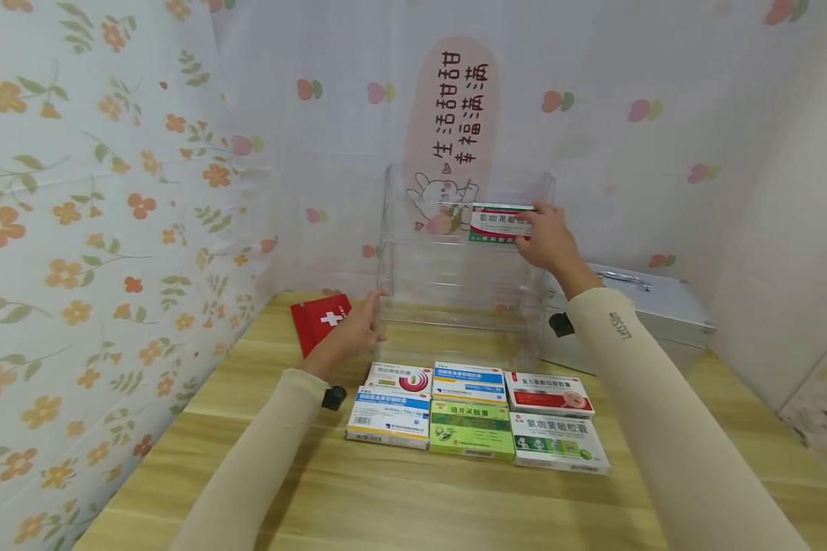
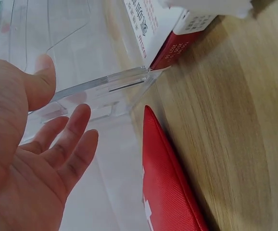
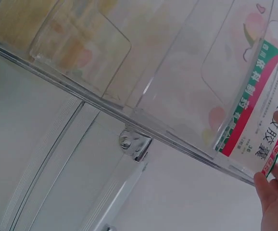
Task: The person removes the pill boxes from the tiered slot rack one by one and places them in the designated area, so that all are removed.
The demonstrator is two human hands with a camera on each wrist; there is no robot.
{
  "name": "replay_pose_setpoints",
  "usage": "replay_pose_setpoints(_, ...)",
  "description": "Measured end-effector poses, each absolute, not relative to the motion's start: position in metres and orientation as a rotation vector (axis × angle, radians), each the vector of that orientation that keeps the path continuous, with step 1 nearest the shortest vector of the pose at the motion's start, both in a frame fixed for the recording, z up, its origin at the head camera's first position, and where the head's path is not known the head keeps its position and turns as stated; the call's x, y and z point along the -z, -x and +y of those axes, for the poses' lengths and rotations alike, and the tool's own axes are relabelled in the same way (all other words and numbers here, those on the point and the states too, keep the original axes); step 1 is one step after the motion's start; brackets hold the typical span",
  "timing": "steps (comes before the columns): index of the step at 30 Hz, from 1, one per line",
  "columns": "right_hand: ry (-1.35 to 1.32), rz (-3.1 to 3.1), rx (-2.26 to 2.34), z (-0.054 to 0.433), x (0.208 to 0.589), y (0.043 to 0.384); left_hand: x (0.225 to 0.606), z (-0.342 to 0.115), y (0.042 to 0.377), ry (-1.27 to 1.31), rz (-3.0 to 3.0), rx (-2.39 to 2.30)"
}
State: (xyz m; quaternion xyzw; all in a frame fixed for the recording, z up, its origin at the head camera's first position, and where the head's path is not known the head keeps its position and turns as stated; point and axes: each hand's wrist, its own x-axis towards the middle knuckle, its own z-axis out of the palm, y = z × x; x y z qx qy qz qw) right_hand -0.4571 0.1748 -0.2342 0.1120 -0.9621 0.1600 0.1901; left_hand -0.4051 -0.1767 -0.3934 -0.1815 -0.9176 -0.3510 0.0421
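Note:
A clear tiered rack (image 1: 458, 295) stands on the table, against the printed backdrop. My right hand (image 1: 551, 237) pinches the right end of a green, white and red medicine box (image 1: 492, 223) at an upper tier. In the right wrist view, fingertips lie along the edge of the medicine box (image 3: 257, 115), which overlaps the clear tier. At the rack's lower left side is my left hand (image 1: 354, 327). Its thumb and loosely bent fingers stand apart, about the side panel's edge, in the left wrist view; a clear gap shows between them.
Several medicine boxes, including a green one (image 1: 472, 430) and a red-and-white one (image 1: 550, 392), lie in two rows before the rack. A red pouch (image 1: 320, 320) with a white cross lies left of it. Behind its right side stands a silver case (image 1: 655, 306).

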Motion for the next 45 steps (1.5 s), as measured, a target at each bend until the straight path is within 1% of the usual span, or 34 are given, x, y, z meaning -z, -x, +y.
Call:
replay_pose_setpoints(6, -0.296, -2.691, -0.458, 0.174, 0.235, 0.460, 0.393, -0.172, 0.404, 0.533, -2.810, 1.089)
replay_pose_setpoints(22, -0.426, -2.707, -0.602, 0.170, 0.236, 0.467, 0.393, -0.175, 0.400, 0.498, -2.808, 1.036)
replay_pose_setpoints(29, -0.398, -2.644, -0.655, 0.170, 0.236, 0.466, 0.394, -0.175, 0.400, 0.506, -2.823, 1.012)
replay_pose_setpoints(45, -0.460, -2.700, -0.720, 0.171, 0.231, 0.469, 0.394, -0.174, 0.403, 0.505, -2.816, 1.045)
